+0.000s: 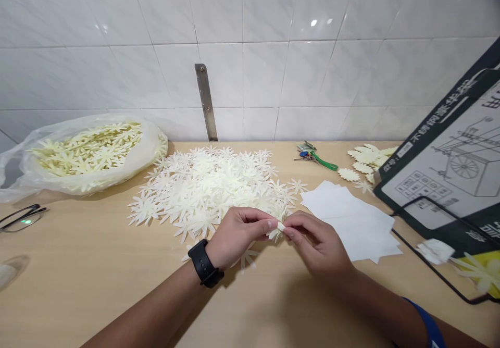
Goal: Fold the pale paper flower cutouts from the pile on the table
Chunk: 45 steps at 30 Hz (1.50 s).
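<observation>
Flower cutout (pixel 278 229), small and pale, is held just above the wooden table (pixel 97 275) at the near edge of a big pile (pixel 211 186) of cutouts, pinched between thumb and forefinger of the left hand (pixel 238 233) and of the right hand (pixel 318 244), the remaining fingers loosely curled. White paper sheets (pixel 351 218) lie just right of the hands, with keys (pixel 314 156) and a printed box (pixel 449 171) beyond, while a plastic bag (pixel 89 152) of yellower cutouts and glasses (pixel 19 218) sit to the left; a black watch (pixel 205 263) rings the left wrist.
</observation>
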Available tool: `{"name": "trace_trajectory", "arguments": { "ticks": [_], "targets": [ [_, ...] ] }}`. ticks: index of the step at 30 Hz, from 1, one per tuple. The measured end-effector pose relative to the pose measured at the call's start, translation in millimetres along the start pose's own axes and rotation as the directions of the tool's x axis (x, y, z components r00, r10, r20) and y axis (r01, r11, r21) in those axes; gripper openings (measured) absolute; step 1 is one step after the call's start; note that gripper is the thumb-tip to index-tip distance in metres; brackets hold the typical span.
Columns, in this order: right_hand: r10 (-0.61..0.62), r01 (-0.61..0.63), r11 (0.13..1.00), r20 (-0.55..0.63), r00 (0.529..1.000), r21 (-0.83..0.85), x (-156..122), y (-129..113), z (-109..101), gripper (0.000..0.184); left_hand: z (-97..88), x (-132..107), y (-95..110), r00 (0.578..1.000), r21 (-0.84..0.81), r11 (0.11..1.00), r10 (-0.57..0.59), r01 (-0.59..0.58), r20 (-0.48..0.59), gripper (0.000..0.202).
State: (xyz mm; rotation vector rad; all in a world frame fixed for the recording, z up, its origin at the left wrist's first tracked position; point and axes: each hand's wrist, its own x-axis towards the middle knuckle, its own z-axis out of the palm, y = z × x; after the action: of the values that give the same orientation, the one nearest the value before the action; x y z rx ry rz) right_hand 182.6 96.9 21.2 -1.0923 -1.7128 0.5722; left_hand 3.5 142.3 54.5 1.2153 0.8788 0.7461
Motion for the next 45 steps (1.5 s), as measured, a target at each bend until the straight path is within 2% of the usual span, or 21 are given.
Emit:
{"name": "trace_trajectory", "arguments": {
  "ticks": [8,11,14,17,21,25,30,34,37,39,45],
  "targets": [
    [0.013,-0.013,1.000,-0.003,1.000,-0.010,-2,1,1,0.010,-0.5,2,-2,1.000,-0.030,0.999,-0.015,0.015,0.014,0.028],
    [0.043,-0.044,0.999,-0.033,0.999,-0.024,-2,2,2,0.009,1.3,0,-3,0.998,0.065,0.996,0.062,-0.063,0.017,0.026],
    [0.077,-0.079,0.996,-0.062,0.995,-0.033,-2,2,2,0.009,5.4,-4,-5,0.984,0.209,0.962,0.179,-0.176,0.003,0.034],
    [0.076,-0.079,0.996,-0.061,0.995,-0.035,-2,2,2,0.009,8.1,-6,-6,0.960,0.331,0.910,0.279,-0.251,-0.039,0.020],
    [0.120,-0.122,0.992,-0.083,0.989,-0.022,-2,2,3,0.009,7.4,-4,-8,0.951,0.320,0.921,0.278,-0.224,-0.136,0.018],
    [0.251,-0.243,0.958,-0.036,0.967,0.153,-3,0,6,0.012,7.9,-5,-9,0.936,0.343,0.912,0.299,-0.224,-0.183,0.017],
    [0.392,-0.410,0.836,0.124,0.911,0.365,-4,-4,7,0.020,9.3,-11,-8,0.886,0.540,0.778,0.448,-0.320,-0.120,0.017],
    [0.445,-0.463,0.777,0.147,0.883,0.426,-3,-5,6,0.028,8.9,-13,-10,0.838,0.658,0.633,0.546,-0.408,-0.005,0.017],
    [0.467,-0.482,0.759,0.150,0.871,0.437,-2,-4,6,0.030,9.2,-12,-12,0.815,0.697,0.576,0.580,-0.428,0.021,0.015],
    [0.472,-0.492,0.752,0.162,0.867,0.438,-1,-3,6,0.030,9.3,-11,-13,0.821,0.691,0.583,0.570,-0.427,0.027,0.014],
    [0.471,-0.487,0.760,0.152,0.869,0.430,2,-4,6,0.031,6.1,-6,-10,0.881,0.596,0.710,0.474,-0.375,-0.010,0.012]
  ]
}}
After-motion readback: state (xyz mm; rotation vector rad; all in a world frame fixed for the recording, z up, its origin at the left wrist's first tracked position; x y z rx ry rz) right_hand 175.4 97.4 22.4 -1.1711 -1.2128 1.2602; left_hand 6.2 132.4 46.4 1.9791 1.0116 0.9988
